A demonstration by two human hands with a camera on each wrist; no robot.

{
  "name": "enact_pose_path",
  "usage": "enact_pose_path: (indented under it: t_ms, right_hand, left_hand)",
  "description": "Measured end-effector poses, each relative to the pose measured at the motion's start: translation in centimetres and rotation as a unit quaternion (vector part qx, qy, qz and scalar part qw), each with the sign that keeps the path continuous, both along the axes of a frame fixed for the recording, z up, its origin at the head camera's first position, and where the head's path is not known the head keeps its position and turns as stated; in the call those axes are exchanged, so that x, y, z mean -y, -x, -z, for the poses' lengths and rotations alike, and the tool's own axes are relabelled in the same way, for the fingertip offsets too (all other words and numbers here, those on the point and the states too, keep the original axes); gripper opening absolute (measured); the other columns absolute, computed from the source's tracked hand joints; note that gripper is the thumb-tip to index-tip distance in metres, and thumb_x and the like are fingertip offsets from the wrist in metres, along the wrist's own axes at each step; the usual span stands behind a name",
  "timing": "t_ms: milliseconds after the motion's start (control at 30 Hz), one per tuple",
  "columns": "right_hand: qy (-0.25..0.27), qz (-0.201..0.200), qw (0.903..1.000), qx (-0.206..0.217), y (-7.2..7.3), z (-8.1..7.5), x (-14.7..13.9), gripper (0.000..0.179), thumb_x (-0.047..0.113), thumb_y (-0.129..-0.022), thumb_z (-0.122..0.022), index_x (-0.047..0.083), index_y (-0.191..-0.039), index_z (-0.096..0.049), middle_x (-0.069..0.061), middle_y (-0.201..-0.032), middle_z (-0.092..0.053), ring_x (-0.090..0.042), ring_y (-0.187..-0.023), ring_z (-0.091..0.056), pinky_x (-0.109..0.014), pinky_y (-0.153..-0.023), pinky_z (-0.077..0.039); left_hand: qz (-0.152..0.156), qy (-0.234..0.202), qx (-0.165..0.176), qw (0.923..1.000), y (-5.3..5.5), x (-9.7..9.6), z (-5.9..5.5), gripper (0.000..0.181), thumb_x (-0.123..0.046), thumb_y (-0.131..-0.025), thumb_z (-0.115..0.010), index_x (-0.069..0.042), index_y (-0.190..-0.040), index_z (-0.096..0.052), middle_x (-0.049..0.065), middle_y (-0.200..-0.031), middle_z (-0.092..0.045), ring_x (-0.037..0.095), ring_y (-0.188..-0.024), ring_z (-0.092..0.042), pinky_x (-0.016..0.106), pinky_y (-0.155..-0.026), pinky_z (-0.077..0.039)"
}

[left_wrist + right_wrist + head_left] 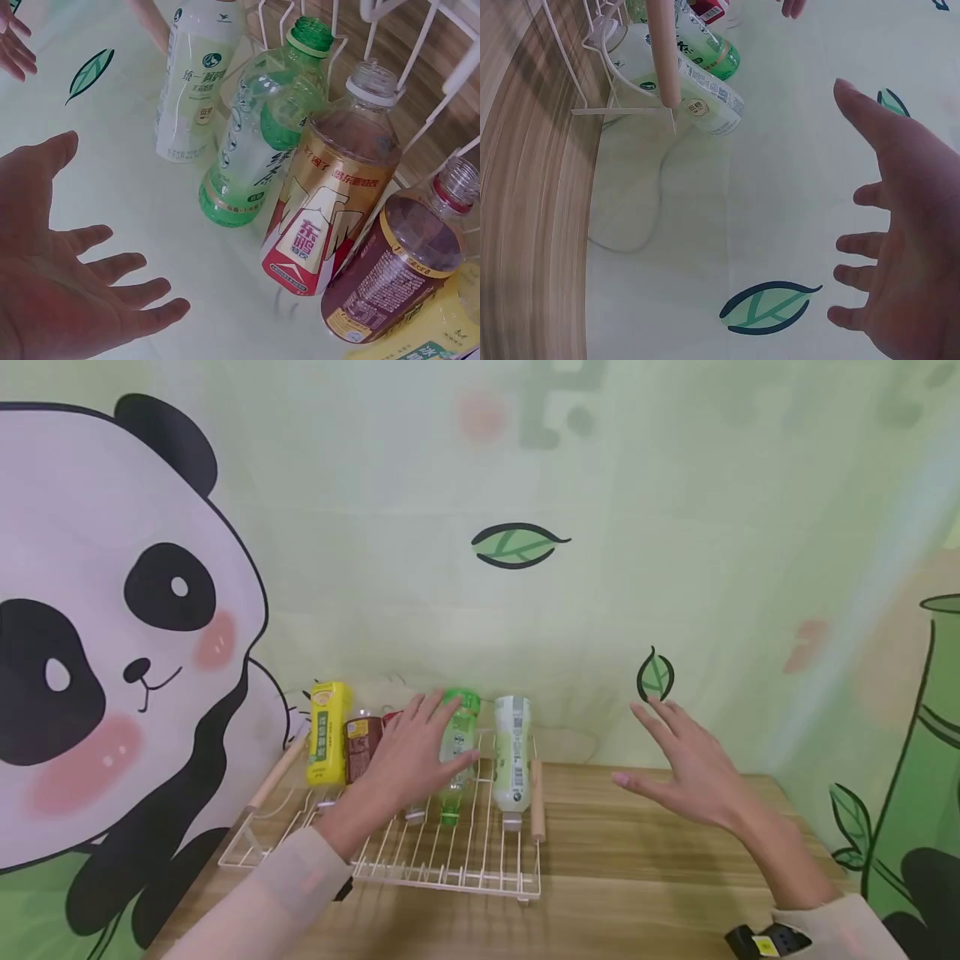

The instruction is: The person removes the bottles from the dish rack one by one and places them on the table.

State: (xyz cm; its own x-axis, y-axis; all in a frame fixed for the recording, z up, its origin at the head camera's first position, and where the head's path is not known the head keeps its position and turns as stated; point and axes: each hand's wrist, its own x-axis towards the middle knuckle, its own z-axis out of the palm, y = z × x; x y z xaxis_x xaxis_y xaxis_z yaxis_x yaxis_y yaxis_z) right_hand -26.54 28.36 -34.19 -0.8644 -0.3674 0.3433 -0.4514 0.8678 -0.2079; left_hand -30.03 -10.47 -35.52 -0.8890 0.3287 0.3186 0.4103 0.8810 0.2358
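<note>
My left hand (423, 747) is raised over the bottles, its fingers spread and holding nothing. Behind it stands a green bottle (459, 743), partly covered by the fingers. To its right is a white-and-green bottle (513, 752); to the left are a maroon-labelled bottle (362, 745) and a yellow bottle (327, 735). A bottle with a red-and-gold label (330, 202), mostly hidden from the head view, shows in the left wrist view. All point neck-down into a white wire rack (450, 882). My right hand (690, 768) hovers with spread fingers, apart from the rack.
The rack has wooden handles (537, 802) on its sides and sits on the left of a wood-grain table (622, 868). Directly behind the table hangs a pale green backdrop (720, 568) printed with leaves and a panda.
</note>
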Motion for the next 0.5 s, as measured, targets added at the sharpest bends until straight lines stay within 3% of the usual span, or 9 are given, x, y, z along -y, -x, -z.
enact_pose_path:
  t_ms: [133,300,400,500]
  right_hand:
    - [0.04,-0.021,0.9989,0.013,-0.1,0.1,0.1,0.1,0.056,-0.095,-0.075,0.017,-0.17,-0.023,-0.019,-0.174,-0.021,-0.05,-0.155,-0.022,-0.08,-0.112,-0.029]
    - [0.115,-0.048,0.9908,0.054,-0.2,0.8,0.7,0.093,0.049,-0.099,-0.074,0.018,-0.17,-0.023,-0.016,-0.173,-0.025,-0.046,-0.156,-0.025,-0.075,-0.116,-0.03]
    - [0.196,-0.07,0.9729,0.101,-0.3,1.7,1.6,0.085,0.042,-0.102,-0.071,0.018,-0.169,-0.025,-0.015,-0.171,-0.029,-0.045,-0.153,-0.033,-0.069,-0.114,-0.039]
    - [0.275,-0.081,0.9466,0.147,-0.3,3.1,3.0,0.076,0.037,-0.105,-0.068,0.016,-0.167,-0.03,-0.016,-0.167,-0.037,-0.043,-0.148,-0.042,-0.062,-0.108,-0.05]
  left_hand:
    - [0.018,-0.019,0.004,0.9997,-0.2,-0.2,-0.2,0.089,-0.059,-0.1,-0.066,-0.013,-0.168,-0.031,0.015,-0.174,-0.022,0.04,-0.16,-0.019,0.064,-0.125,-0.025]
    - [0.027,-0.062,-0.007,0.9977,-0.1,-0.9,-0.1,0.083,-0.054,-0.1,-0.068,-0.013,-0.165,-0.037,0.015,-0.17,-0.034,0.038,-0.155,-0.032,0.063,-0.119,-0.037]
    - [0.025,-0.139,0.01,0.99,0.0,-2.2,0.3,0.076,-0.048,-0.101,-0.07,-0.01,-0.162,-0.042,0.015,-0.163,-0.044,0.036,-0.149,-0.042,0.059,-0.117,-0.041]
    - [0.023,-0.239,0.044,0.9698,0.0,-4.0,0.6,0.073,-0.043,-0.101,-0.072,-0.009,-0.159,-0.045,0.014,-0.16,-0.048,0.036,-0.146,-0.046,0.058,-0.117,-0.041]
